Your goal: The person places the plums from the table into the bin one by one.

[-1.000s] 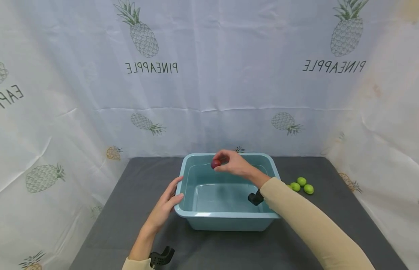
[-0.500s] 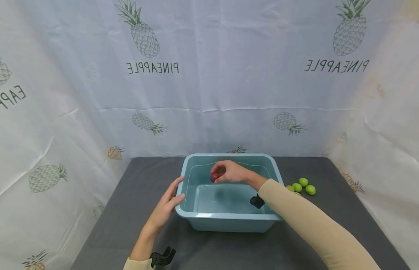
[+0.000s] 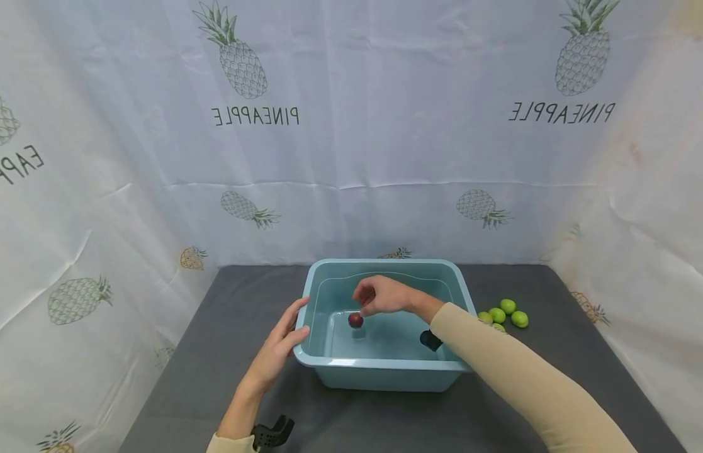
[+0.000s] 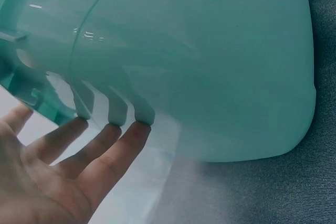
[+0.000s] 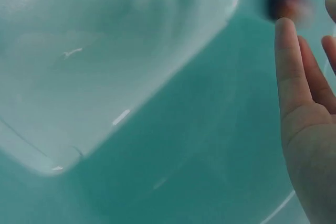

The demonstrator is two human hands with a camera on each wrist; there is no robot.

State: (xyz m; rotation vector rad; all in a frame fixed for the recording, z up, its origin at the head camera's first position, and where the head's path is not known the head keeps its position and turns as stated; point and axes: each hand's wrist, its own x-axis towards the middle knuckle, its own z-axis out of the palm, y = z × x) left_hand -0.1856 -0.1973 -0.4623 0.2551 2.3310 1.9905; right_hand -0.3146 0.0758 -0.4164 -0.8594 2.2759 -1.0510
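1 plum [image 3: 355,321] in 1 tub [image 3: 385,363], 5 limes [image 3: 496,315], left hand [image 3: 275,344], right hand [image 3: 386,296] (each unclenched)

High forward-down head view, close wrist views, shared tub [image 3: 379,363]

fruits [image 3: 497,315] lie right of the basin [image 3: 385,363]

Free passage over near basin rim [image 3: 379,362] between left hand [image 3: 274,346] and right sleeve [image 3: 521,371].
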